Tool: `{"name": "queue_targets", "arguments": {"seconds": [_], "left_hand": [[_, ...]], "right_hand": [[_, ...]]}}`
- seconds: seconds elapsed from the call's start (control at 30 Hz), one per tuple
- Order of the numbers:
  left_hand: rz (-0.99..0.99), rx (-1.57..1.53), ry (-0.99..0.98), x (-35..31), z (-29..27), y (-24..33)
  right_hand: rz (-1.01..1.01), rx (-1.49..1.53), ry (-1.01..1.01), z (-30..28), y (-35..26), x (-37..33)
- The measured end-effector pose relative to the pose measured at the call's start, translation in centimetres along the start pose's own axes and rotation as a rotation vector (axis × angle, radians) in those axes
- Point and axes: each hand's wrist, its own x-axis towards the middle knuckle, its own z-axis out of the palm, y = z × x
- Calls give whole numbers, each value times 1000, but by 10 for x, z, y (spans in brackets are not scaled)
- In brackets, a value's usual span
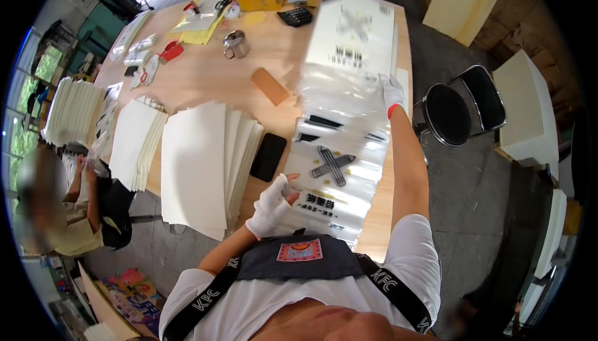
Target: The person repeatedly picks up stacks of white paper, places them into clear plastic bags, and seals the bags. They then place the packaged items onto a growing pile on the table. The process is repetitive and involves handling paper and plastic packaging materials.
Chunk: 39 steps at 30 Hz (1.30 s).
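Note:
My left hand (273, 205), in a white glove with bare fingertips, hovers at the left edge of a stack of clear printed plastic bags (364, 182). Its fingers are apart and half bent, with nothing visible in them. The bags lie flat before me and show a crossed-pencil print. Beyond them is a pile of bagged white paper packs (324, 32) with the same print; its upper part is slightly blurred. My right hand (391, 91), also gloved, lies along the pile's near right edge, fingers stretched out. Its fingertips touch the plastic; the underside of the hand is hidden.
Left of the bags are a black phone (269, 157) and fanned white sheets (193, 160). An orange-brown block (270, 86), metal cup (236, 45), calculator (294, 17) and red tape dispenser (170, 52) sit farther off. A black chair (447, 113) stands right; another person (62, 216) sits left.

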Motion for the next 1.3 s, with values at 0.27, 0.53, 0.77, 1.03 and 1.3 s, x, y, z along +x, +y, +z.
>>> {"name": "queue_targets", "arguments": {"seconds": [0.27,0.53,0.77,1.03,1.3], "left_hand": [[-64,177,-100,-28,-2,-17],[55,477,-264,-61,3,-54],[248,808,-526,-70,32,-107],[538,772,-501,-63,63,-151],[364,774,-622,-50,73,-139]], "right_hand": [[40,-567,98,17,-22,-20],[316,-380,-205,-48,-55,-172],[400,-313,-144,-86,-69,-380],[479,-37,91,-51,-55,-595],[610,263,175,15,-32,-720]]}}
